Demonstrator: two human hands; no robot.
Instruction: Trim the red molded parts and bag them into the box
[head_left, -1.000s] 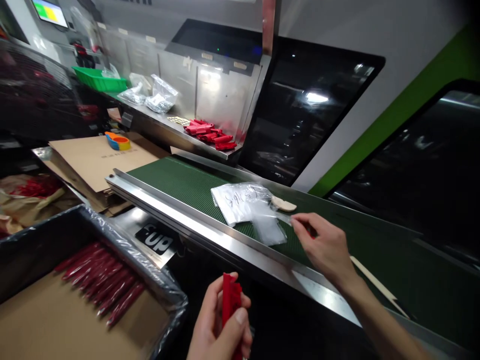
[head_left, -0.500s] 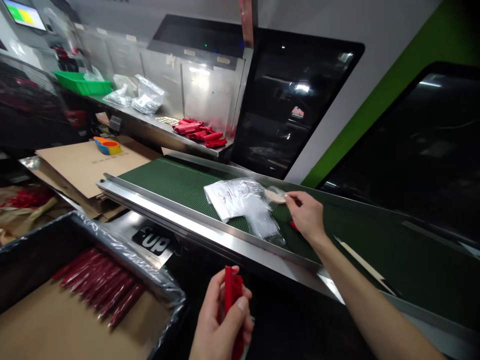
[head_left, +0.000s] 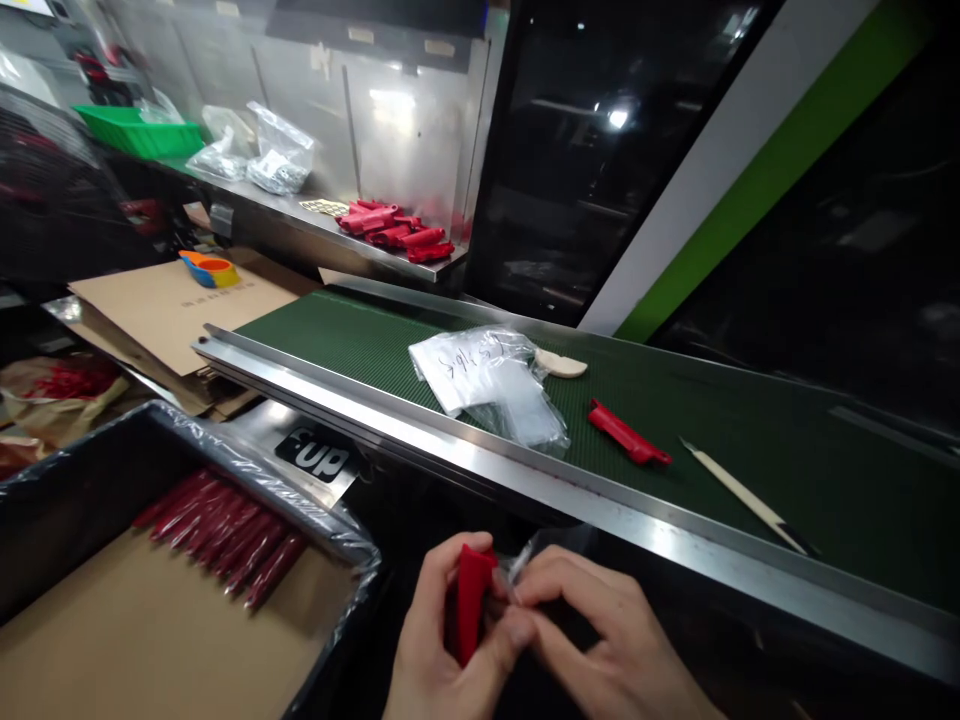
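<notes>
Red plastic part, long axis nearly upright, sits in the curled fingers of the closed left hand. Just right of its upper end, a wisp of clear plastic film is pinched by the nearly closed right hand, fingertips against the part. Farther off, a second red part lies on the green conveyor belt.

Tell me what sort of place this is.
This looks like a factory packing line. A green conveyor belt, a plastic-lined box holding rows of red parts, and more red parts on a steel shelf all suggest it.
</notes>
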